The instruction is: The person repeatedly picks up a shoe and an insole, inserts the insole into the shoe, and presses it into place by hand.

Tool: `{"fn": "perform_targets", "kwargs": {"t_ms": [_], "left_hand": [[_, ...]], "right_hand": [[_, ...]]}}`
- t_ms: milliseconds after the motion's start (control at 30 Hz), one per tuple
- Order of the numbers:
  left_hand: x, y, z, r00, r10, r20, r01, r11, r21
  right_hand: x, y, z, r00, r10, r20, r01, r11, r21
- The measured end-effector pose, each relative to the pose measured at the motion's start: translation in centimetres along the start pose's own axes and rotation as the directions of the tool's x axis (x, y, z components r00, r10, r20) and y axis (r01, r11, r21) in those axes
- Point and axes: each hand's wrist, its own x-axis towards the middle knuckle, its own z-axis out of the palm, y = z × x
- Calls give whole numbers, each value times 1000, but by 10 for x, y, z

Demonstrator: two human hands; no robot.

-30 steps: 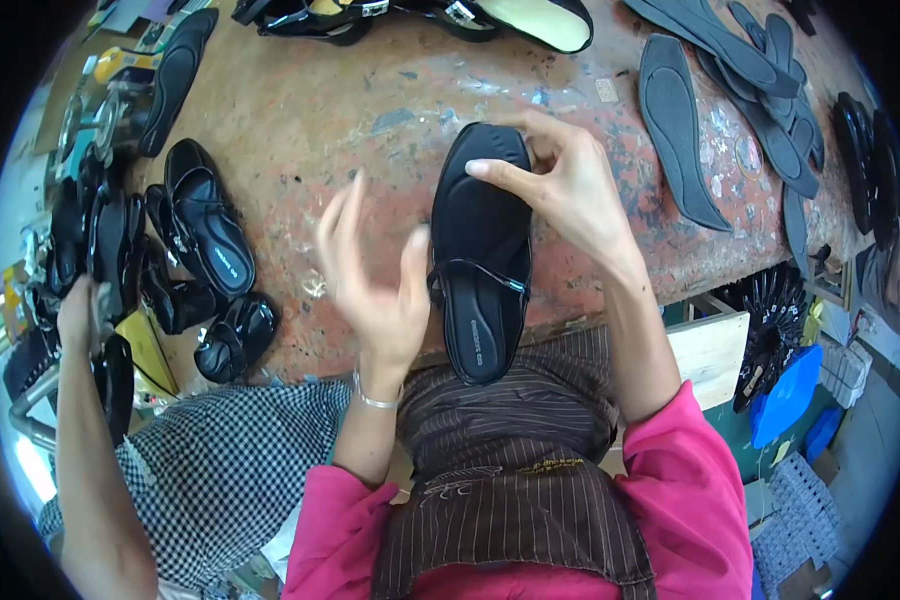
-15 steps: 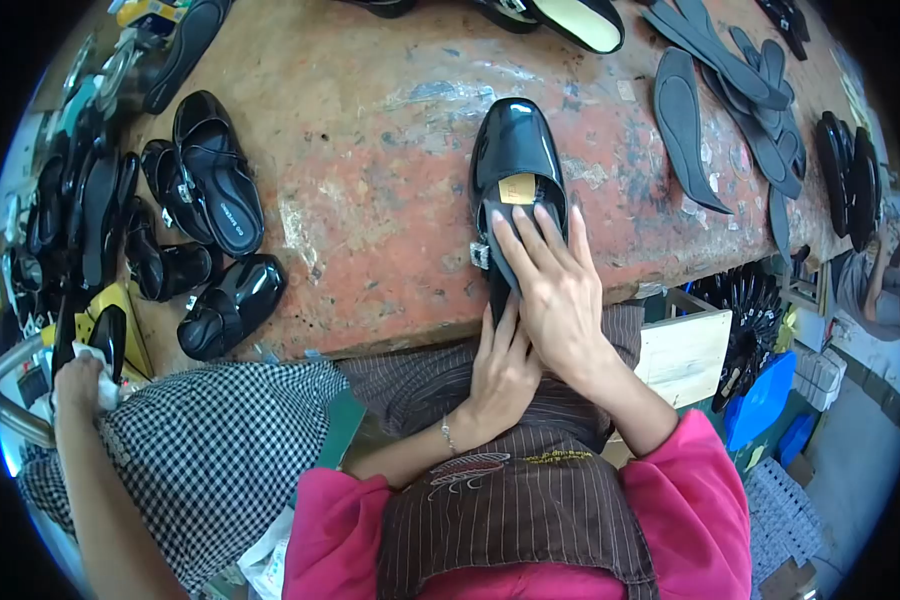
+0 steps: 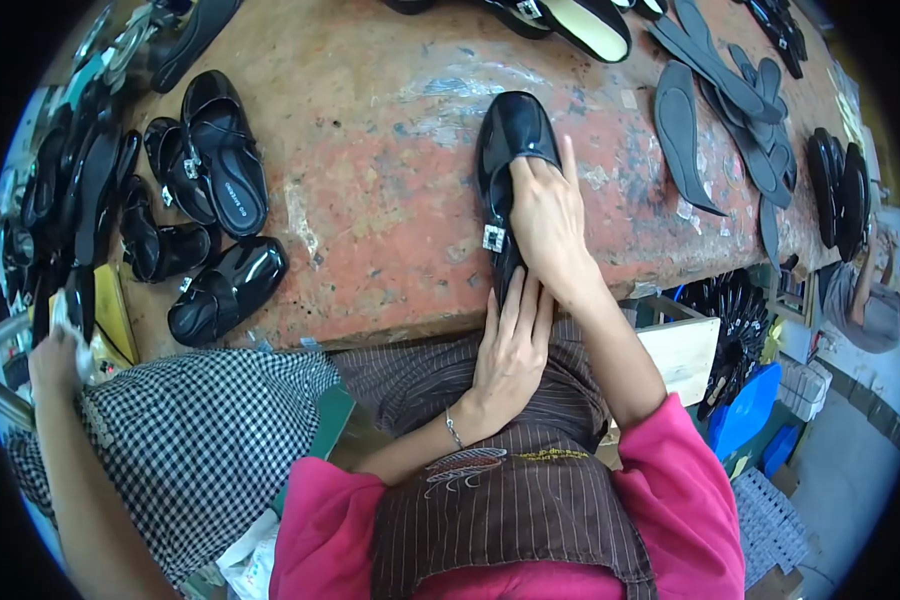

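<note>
A black patent shoe [image 3: 515, 122] with a square rhinestone buckle [image 3: 493, 238] lies on the worn bench, toe pointing away from me. My right hand [image 3: 550, 215] reaches into its opening, palm down, fingers stretched forward. Several fingertips are hidden under the toe upper, while one finger lies outside along the right edge. At the heel end, near the bench edge, my left hand [image 3: 513, 355] holds the back of the shoe, thumb on the left side and fingers on the right. The inside of the shoe is mostly covered by my right hand.
Several finished black shoes [image 3: 228, 190] stand to the left on the bench [image 3: 370, 240]. Loose dark insoles [image 3: 682, 135] lie at the right, more shoes [image 3: 580, 25] at the far edge. At left, a co-worker's hand [image 3: 55, 365] holds a white cloth. A wooden drawer [image 3: 680, 355] juts out below.
My right hand has slid forward, its fingers going from lying over the opening to inside the toe. The yellow label inside is now hidden. My left hand stays at the heel.
</note>
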Motion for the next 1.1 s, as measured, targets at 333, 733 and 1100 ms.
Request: {"fn": "perform_targets", "kwargs": {"t_ms": [333,733,1100], "left_hand": [[6,-3,-4,997,16,-78,-19,999,-40],[13,-1,-6,997,-8,-77,12,999,42],[67,-64,-129,852,-174,-494,142,985,-101]], "right_hand": [[19,-11,-5,970,53,236,-9,983,-182],[40,3,19,989,-65,129,94,968,-235],[8,151,-68,854,316,-413,-418,889,-184]]}}
